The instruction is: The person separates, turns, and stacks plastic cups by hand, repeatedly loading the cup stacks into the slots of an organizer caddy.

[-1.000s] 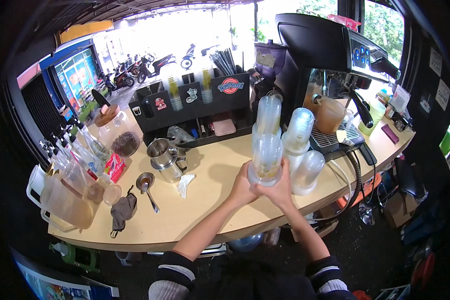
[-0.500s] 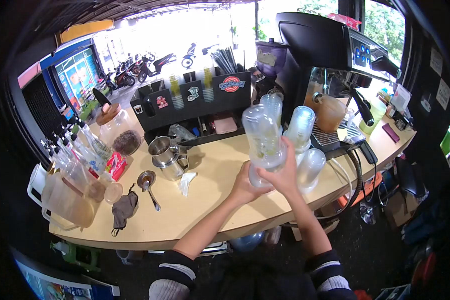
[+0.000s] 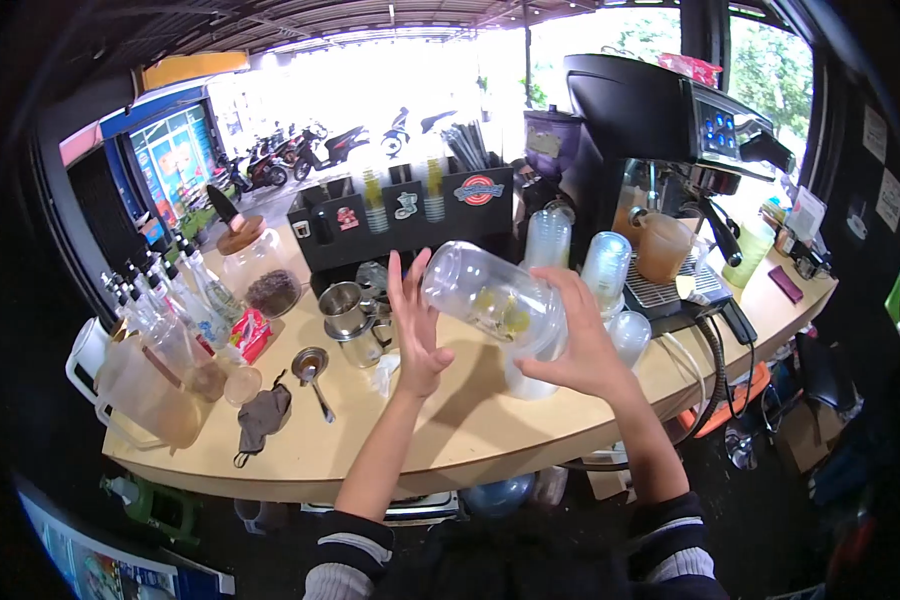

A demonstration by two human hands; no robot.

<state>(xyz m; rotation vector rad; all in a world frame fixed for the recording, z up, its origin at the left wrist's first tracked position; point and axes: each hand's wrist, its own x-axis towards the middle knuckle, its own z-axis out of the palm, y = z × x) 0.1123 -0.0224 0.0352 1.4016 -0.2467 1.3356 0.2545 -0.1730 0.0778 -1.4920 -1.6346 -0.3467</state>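
A clear plastic cup (image 3: 475, 290), perhaps several nested, tilts over the counter with its base toward the upper left. My right hand (image 3: 592, 350) grips it around the mouth end. My left hand (image 3: 417, 340) is raised beside the base, fingers spread and holding nothing. Below the tilted cup, another clear cup (image 3: 530, 382) stands on the counter, partly hidden. Upside-down cup stacks (image 3: 606, 268) stand to the right of my right hand. Left of my left hand are a metal pitcher (image 3: 360, 345) and a crumpled white tissue (image 3: 385, 374).
The wooden counter (image 3: 370, 445) holds a metal ladle (image 3: 312, 372), a dark face mask (image 3: 263, 420), a plastic jug (image 3: 160, 395) and several bottles (image 3: 185, 300). An espresso machine (image 3: 640, 115) stands at right, and a black organizer (image 3: 405, 225) with cups and straws at the back.
The cup has gone from nearly upright to tilted leftward. My left hand has let go and moved left, opening its fingers; my right hand still holds on. The view has shifted slightly.
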